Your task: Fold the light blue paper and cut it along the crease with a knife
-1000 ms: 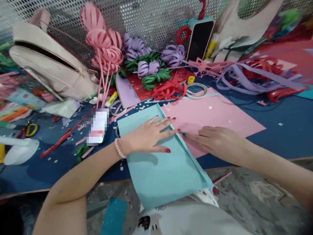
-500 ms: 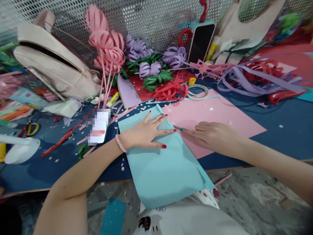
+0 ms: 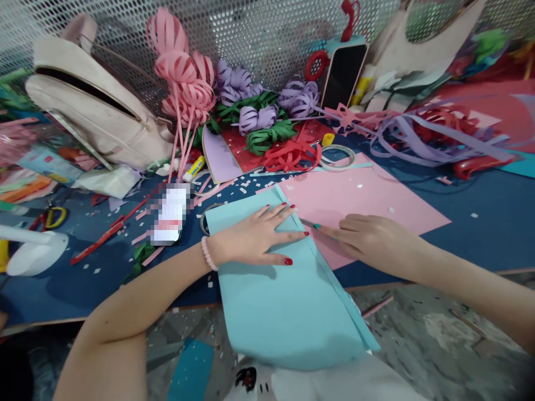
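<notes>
My left hand (image 3: 251,238) lies flat with its fingers spread on a light blue paper sheet (image 3: 288,312). The sheet has a folded or cut strip along its right edge, and its near end hangs over the table edge. Beneath its upper right side lies a pink paper sheet (image 3: 376,189). Over the pink sheet is my right hand (image 3: 371,245), its index finger stretched toward the blue sheet's edge and the other fingers curled. A thin grey blade (image 3: 306,223) sticks out at that fingertip; its handle is hidden in the hand.
Tape rolls (image 3: 337,157), a glue stick (image 3: 194,168) and a phone (image 3: 169,214) lie around the sheets. Behind stand pink ribbon bows (image 3: 179,61), a pale backpack (image 3: 96,111) and an upright phone (image 3: 343,75). Scissors (image 3: 54,218) and a white lamp base (image 3: 39,253) are at left.
The blue sheet has slid slightly right and toward me, with my left hand on it. My right hand has shifted a little right and nearer, still holding the blade.
</notes>
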Demonstrator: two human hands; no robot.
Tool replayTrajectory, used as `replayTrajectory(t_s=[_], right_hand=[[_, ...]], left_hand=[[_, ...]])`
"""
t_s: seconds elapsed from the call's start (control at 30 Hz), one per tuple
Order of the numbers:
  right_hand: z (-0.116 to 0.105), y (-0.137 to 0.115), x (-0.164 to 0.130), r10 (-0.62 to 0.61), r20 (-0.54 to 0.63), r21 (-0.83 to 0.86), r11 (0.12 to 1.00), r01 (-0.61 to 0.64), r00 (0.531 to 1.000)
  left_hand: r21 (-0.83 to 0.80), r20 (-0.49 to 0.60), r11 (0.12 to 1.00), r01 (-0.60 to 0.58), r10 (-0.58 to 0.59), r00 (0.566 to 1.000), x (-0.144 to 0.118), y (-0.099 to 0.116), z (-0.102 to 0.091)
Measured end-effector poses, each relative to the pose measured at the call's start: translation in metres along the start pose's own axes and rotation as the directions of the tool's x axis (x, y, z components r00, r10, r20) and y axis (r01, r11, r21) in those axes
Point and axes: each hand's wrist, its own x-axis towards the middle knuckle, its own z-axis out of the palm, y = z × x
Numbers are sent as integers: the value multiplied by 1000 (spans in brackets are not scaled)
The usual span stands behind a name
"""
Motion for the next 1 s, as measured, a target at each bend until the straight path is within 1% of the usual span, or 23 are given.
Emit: replayTrajectory(t_s=[0.07,0.13,0.3,0.43,0.6,0.8,1.0], right_hand=[[-1,-4,-7,17,13,30,999,-17,1000],[-1,-7,-10,27,20,43,999,-28,999],[1,-8,-9,32,4,33,999,-33,999],[3,-6,-6,25,-5,11,1000,-25,1000],[10,0,2,38,4,10,999,-38,999],[16,12,17,19,0,-9,1000,-19,1000],[21,22,30,22,48,-32,999,-21,999]], left_hand=[[15,-23,1000,-5,5,1000,-1,4,2],[32,-48,999,1,0,999,0,2,2],[83,-76,995,51,-45,996,1,-14,2],[64,-69,996,57,-53,996,1,-21,1],[43,-54,997,57,-54,997,1,-20,2],[43,-79,998,53,-49,996,2,-21,6],[52,-102,998,42,-36,994,1,-20,8]])
